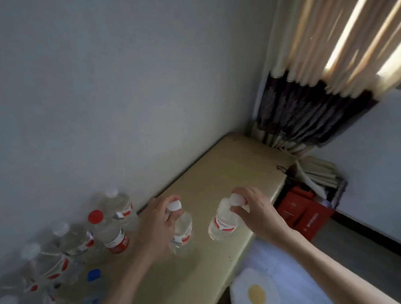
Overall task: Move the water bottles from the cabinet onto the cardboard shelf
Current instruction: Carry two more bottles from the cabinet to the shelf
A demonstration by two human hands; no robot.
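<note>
My left hand (pixel 156 223) grips the neck of a clear water bottle (pixel 183 232) with a white cap and red label, just above the beige cabinet top (pixel 220 179). My right hand (pixel 252 207) holds a second white-capped bottle (pixel 220 224) by its cap end, tilted over the cabinet's front edge. Several more clear bottles stand in a cluster along the wall at the left, among them a red-capped bottle (pixel 108 228) and a blue-capped bottle (pixel 93 292). No cardboard shelf is in view.
A grey wall backs the cabinet. A striped curtain (pixel 320 70) hangs at the right corner. Red boxes (pixel 302 212) lie on the floor beyond the cabinet's end. A cushion with a fried-egg pattern (pixel 256 293) sits below the front edge.
</note>
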